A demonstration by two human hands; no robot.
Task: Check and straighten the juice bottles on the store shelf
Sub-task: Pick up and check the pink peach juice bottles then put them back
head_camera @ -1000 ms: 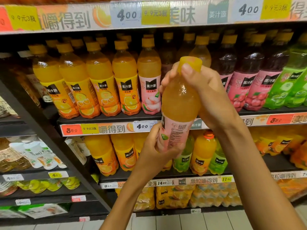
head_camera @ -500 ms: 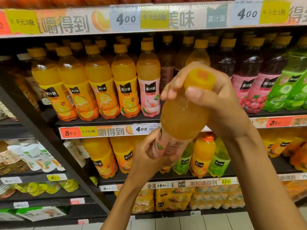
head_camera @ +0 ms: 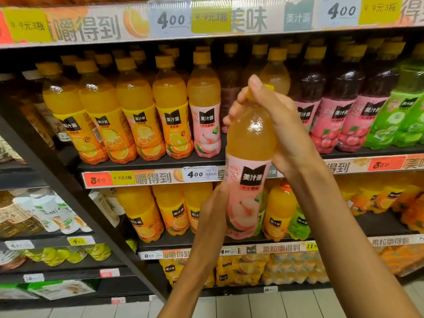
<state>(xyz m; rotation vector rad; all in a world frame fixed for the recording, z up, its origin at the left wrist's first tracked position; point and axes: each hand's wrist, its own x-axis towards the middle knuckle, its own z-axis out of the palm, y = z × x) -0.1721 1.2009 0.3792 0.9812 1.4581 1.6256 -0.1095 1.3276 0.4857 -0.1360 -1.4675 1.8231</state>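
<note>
A person holds one peach bottle [head_camera: 249, 171] upright in front of the shelf [head_camera: 151, 162], off the board and level with the price strip [head_camera: 151, 179], its pink label facing the camera. The right hand [head_camera: 284, 131] curls over the top, thumb and fingers pinching the yellow cap [head_camera: 270, 87] and neck. The left hand [head_camera: 212, 210] grips the lower body from the left side; the thumb lies along the label edge, and the other fingers are hidden behind the bottle, so how they sit cannot be told. On the middle shelf the front row reads, from the left, four orange bottles [head_camera: 135, 115], then one peach bottle standing [head_camera: 205, 111], all upright and touching shoulder to shoulder. A gap follows, mostly covered by the held bottle and right hand. To the right stand at least three red bottles [head_camera: 332, 111] with pink labels and two green bottles [head_camera: 399, 118] at the frame edge. More rows stand behind; their count cannot be told. On the shelf below, three orange bottles show at left, and further orange and green ones beside the held bottle. Two handwritten "400" tags [head_camera: 171, 19] sit on the top strip and one on the middle strip.
</note>
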